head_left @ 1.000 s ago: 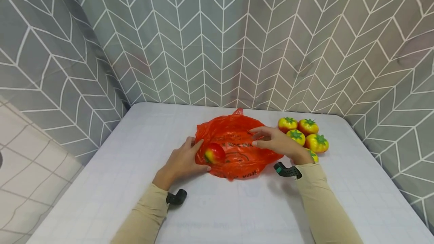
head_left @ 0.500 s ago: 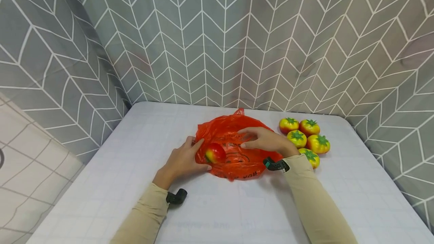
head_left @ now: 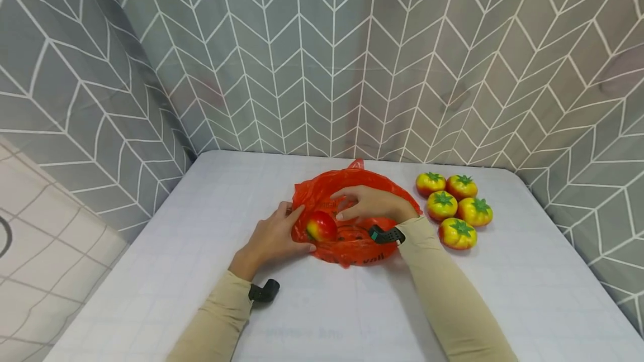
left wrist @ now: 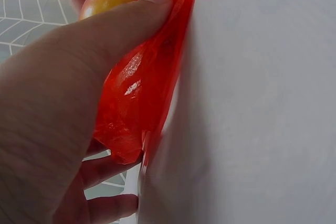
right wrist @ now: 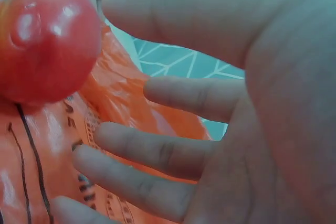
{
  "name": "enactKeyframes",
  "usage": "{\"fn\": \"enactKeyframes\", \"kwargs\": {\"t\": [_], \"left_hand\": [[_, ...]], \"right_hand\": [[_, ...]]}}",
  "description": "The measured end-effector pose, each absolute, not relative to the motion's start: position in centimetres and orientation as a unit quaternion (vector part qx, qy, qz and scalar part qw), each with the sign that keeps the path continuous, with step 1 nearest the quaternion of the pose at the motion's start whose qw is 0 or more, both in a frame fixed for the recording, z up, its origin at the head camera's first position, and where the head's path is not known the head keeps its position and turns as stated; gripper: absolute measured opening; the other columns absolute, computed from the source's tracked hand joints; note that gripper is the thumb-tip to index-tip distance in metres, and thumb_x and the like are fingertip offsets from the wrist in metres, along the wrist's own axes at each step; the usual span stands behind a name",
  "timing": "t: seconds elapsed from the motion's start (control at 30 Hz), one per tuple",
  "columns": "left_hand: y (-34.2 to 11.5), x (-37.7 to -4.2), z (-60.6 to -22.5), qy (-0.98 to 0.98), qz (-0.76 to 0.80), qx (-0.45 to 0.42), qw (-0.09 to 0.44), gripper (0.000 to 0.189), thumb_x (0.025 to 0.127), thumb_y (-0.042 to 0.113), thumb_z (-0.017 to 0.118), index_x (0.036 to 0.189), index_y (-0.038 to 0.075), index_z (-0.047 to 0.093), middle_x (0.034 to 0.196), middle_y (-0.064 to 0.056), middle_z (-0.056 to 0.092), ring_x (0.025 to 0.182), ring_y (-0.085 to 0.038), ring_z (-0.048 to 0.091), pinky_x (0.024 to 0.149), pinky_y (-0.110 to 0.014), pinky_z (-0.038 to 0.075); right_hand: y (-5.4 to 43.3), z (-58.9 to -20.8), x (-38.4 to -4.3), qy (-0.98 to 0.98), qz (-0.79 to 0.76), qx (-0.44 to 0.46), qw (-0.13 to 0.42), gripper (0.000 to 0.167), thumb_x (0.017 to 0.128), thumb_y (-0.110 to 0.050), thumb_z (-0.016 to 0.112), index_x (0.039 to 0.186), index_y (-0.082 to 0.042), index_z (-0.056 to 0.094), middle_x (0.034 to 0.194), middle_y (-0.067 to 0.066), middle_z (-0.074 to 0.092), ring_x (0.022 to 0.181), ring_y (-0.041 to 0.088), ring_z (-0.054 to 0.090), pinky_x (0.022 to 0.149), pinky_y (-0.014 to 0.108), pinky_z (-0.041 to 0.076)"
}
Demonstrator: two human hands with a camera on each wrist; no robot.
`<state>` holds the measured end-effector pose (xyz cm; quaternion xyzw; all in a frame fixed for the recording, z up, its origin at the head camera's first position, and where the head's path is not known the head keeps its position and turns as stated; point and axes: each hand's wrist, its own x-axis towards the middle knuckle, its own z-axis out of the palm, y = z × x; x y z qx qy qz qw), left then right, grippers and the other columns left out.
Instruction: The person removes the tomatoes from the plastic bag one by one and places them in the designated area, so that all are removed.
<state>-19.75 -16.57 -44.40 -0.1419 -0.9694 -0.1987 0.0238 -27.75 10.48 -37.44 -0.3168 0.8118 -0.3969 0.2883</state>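
A red plastic bag (head_left: 372, 239) with dark printing lies spread on the table. On its left part rests a tomato-like fruit (head_left: 322, 226), glossy red and yellow. My left hand (head_left: 274, 242) holds the bag's left edge, its thumb (left wrist: 142, 17) lying over the film while other fingers show behind it. Over the middle of the bag reaches my right hand (head_left: 369, 204), palm toward the fruit. Its fingers (right wrist: 157, 148) are spread and loosely bent, and nothing is between them. In the right wrist view the thumb tip comes right by the fruit's side.
Several more tomato-like fruits (head_left: 458, 233) with green leafy tops stand grouped right of the bag, beside the right forearm. The white table (head_left: 211, 205) ends at a grey patterned curtain (head_left: 312, 71) behind and at both sides.
My right hand has moved left across the bag, from beside the grouped fruits to close by the fruit on the bag. My left hand stays at the bag's edge.
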Motion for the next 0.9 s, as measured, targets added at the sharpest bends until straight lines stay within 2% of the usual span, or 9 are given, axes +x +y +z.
{"fn": "enactKeyframes", "kwargs": {"t": [0.2,0.5,0.9], "left_hand": [[-16.5,-19.6,-44.4,-0.971,-0.19,-0.143,0.013,0.101,0.07,0.069,0.077,0.152,0.018,0.046,0.134,-0.007,0.047,0.111,-0.024,0.056,0.086,-0.048,0.055],[-16.4,-19.6,-44.0,-0.972,-0.188,-0.139,0.015,0.101,0.071,0.067,0.078,0.152,0.018,0.045,0.136,-0.007,0.047,0.113,-0.025,0.056,0.089,-0.048,0.055],[-16.6,-19.7,-44.2,-0.972,-0.186,-0.14,0.021,0.1,0.071,0.068,0.078,0.151,0.016,0.047,0.133,-0.007,0.047,0.109,-0.025,0.057,0.088,-0.049,0.054]], "right_hand": [[9.2,-37.9,-27.9,0.822,-0.375,-0.302,0.303,0.068,0.087,-0.041,0.078,0.144,-0.012,0.054,0.128,0.01,0.06,0.111,0.026,0.058,0.083,0.044,0.058],[8.0,-38.1,-28.2,0.836,-0.352,-0.299,0.295,0.074,0.083,-0.051,0.079,0.143,-0.014,0.055,0.131,0.006,0.059,0.111,0.024,0.058,0.08,0.041,0.059],[6.9,-37.9,-28.2,0.853,-0.292,-0.325,0.284,0.076,0.08,-0.053,0.079,0.143,-0.017,0.056,0.122,-0.002,0.063,0.115,0.02,0.054,0.089,0.04,0.054]]}}
